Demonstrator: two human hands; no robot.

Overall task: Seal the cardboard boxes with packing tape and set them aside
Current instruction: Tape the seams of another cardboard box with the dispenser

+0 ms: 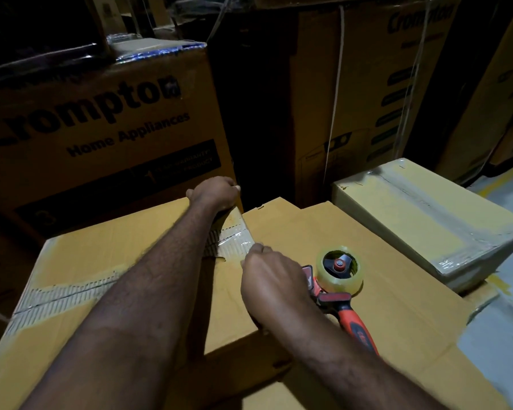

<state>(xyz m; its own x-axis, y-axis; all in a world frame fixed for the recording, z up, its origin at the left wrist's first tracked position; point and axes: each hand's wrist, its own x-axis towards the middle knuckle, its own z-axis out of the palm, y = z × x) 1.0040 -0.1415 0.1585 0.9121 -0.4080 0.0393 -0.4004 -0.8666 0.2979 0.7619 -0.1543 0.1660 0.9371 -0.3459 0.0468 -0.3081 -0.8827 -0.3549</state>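
Observation:
A large brown cardboard box (125, 255) lies in front of me, its top torn where old tape came away. My left hand (216, 192) presses down over the box's far edge, fingers curled over it. My right hand (271, 279) rests at the flap seam, pinching the end of a clear tape strip (237, 241) that runs up toward the left hand. A red and black tape dispenser (338, 279) with a clear roll lies on the right flap (382, 291), just beside my right hand and not held.
A smaller box wrapped in clear tape (427, 214) sits at the right on the floor. Tall printed appliance cartons (101, 122) stand close behind and at the back right (367, 84). Grey floor (504, 335) shows at the right.

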